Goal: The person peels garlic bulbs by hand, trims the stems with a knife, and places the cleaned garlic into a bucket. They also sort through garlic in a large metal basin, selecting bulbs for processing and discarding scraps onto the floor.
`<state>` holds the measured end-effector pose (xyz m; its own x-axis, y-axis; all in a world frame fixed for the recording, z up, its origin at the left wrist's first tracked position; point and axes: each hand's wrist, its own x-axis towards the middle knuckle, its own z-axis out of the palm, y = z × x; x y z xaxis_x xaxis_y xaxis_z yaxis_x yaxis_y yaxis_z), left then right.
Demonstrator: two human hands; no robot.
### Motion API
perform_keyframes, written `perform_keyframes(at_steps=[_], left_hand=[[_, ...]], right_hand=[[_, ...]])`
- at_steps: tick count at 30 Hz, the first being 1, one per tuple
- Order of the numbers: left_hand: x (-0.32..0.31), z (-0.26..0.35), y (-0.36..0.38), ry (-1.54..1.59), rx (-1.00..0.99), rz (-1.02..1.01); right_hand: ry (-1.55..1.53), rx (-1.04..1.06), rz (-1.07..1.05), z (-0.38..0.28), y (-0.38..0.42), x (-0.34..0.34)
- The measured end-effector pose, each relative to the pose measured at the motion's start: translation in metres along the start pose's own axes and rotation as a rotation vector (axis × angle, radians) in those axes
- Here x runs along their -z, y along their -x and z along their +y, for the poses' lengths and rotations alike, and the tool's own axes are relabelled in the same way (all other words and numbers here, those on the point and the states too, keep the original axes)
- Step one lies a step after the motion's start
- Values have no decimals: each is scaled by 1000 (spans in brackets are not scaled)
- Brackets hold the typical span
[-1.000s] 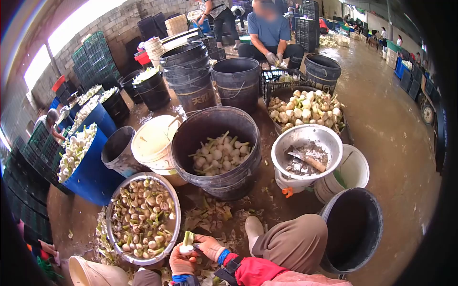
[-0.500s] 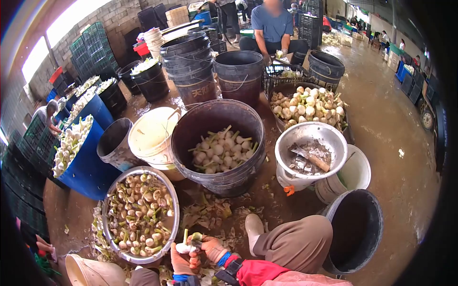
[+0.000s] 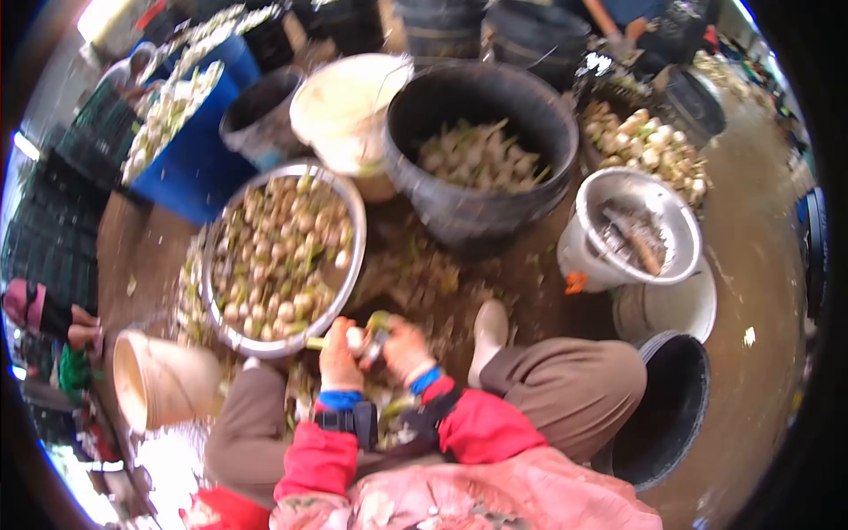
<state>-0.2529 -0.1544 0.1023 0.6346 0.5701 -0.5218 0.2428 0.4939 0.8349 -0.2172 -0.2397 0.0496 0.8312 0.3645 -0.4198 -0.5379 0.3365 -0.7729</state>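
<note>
My left hand [image 3: 338, 360] is closed round a garlic bulb [image 3: 356, 338], its pale stem [image 3: 315, 343] poking out to the left. Right beside it, my right hand [image 3: 408, 350] is closed, fingers bent towards the bulb. A green strip of peel [image 3: 380, 319] and a small grey, metallic-looking piece [image 3: 374, 343] show between the hands; blur hides what exactly the right fingers grip. Just beyond my left hand stands a metal basin [image 3: 357, 265] full of garlic bulbs with short stems. Peelings [image 3: 415, 274] litter the floor ahead.
A black bucket [image 3: 442, 208] holding trimmed bulbs stands ahead. To its right, a metal bowl [image 3: 685, 238] with a wooden-handled tool sits on a white bucket. A dark bucket [image 3: 698, 415] is by my right knee, a pale bucket [image 3: 181, 380] at left. Another person's hand [image 3: 634, 31] shows far off.
The view has tipped down and shifted, so the containers sit elsewhere in the picture. The bulb's stem pointed up before; now it points left. Both hands remain together at the bulb.
</note>
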Motion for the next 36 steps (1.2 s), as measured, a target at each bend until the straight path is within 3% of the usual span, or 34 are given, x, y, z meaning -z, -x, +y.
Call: perform_keyframes(at_steps=[1,4,5,10,12,13,15,16,17,19,21,23,25,27,31,33,34,35,36], left_hand=[[15,-10,-6,44,50,-143],[31,-5,11,148,257,-210],[37,-7,13,189,275,-199],[44,-13,19,342,193,-285],[53,-13,14,376,173,-218],[59,-14,10,412,152,-152],[70,-11,1,624,234,-121],[73,-7,1,615,267,-126],[76,-5,1,608,302,-129],[74,-6,2,573,287,-102],[68,-14,3,541,281,-73],[57,-21,2,458,186,57],[48,-23,4,394,164,75],[44,-26,5,325,117,7],[48,-31,-7,128,94,75],[49,-27,-14,39,118,286],[49,-25,-19,153,215,354],[50,-23,-26,264,309,419],[62,-34,-40,298,328,348]], right_hand=[[127,135,49,23,-18,14],[-98,28,176,16,-28,30],[-210,-19,236,19,-35,37],[121,41,466,58,-53,74],[288,-1,650,42,-45,82],[27,1,698,45,-51,94],[150,-124,720,42,-52,114],[653,-203,602,30,-47,113],[311,-43,382,13,-31,88],[821,284,-98,9,-18,61],[611,163,-434,-1,-6,33],[764,324,-554,11,-3,14],[837,188,-630,10,0,8],[723,116,-529,26,3,10],[828,163,-514,29,-4,19],[-32,-218,-586,12,4,18],[-292,-285,-682,-16,7,18],[-312,-171,-580,-25,6,17],[-338,-150,-542,-32,4,18]])
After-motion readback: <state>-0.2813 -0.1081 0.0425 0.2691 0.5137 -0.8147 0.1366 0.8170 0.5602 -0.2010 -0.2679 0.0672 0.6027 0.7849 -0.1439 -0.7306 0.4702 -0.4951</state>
